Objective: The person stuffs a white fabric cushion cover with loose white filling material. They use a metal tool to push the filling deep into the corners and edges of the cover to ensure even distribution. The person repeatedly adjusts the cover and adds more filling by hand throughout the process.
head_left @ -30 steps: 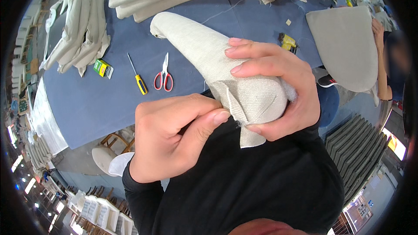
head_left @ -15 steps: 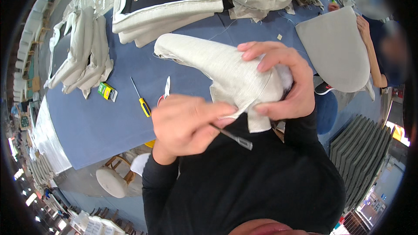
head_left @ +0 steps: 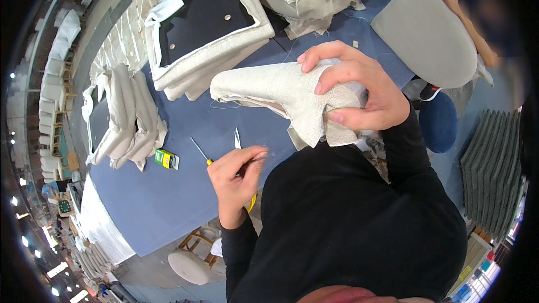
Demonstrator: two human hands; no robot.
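At twelve o'clock: padded piece [head_left: 266,81], likely light, soft
Right hand [head_left: 365,87]: clasps thick end [head_left: 343,98], best hold
Left hand [head_left: 238,178], seven o'clock: pinches tool [head_left: 261,159]

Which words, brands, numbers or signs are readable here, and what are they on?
None that I can quote.
Small green-and-yellow box on the blue table: printing too small to read.
Yellow patch at lower right: too small and blurred to read.
Pale cloth-covered piece in the right hand: no writing visible.
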